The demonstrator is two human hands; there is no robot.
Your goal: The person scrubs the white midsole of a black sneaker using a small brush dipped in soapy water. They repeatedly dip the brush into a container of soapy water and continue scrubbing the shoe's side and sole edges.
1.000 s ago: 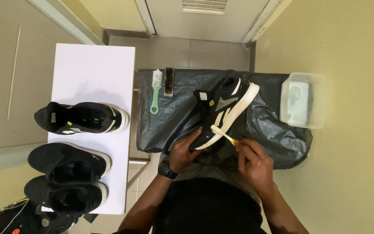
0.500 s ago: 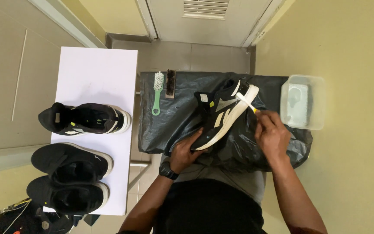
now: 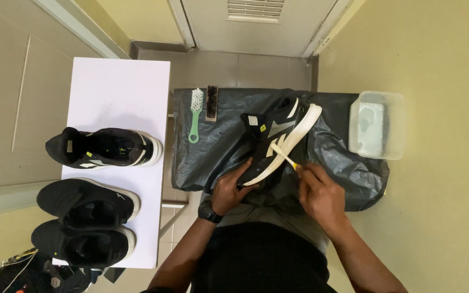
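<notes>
The left hand (image 3: 232,189) grips the heel end of a black sneaker (image 3: 275,144) with a white sole, fingers wrapped round the lower end. The sneaker lies tilted on its side on a black plastic sheet (image 3: 348,173), toe pointing up and away from the person. The right hand (image 3: 318,192) is closed round the handle of a white toothbrush (image 3: 281,154); the brush head rests against the white sole near mid-length, just above and left of that hand. Both hands sit close together at the near end of the sneaker.

At the sheet's far left edge lie a green-handled brush (image 3: 195,116) and a dark-bristled brush (image 3: 211,103), side by side. A clear plastic tub (image 3: 376,126) stands at the right edge. On the white counter (image 3: 118,81) to the left stand three other black sneakers (image 3: 90,184).
</notes>
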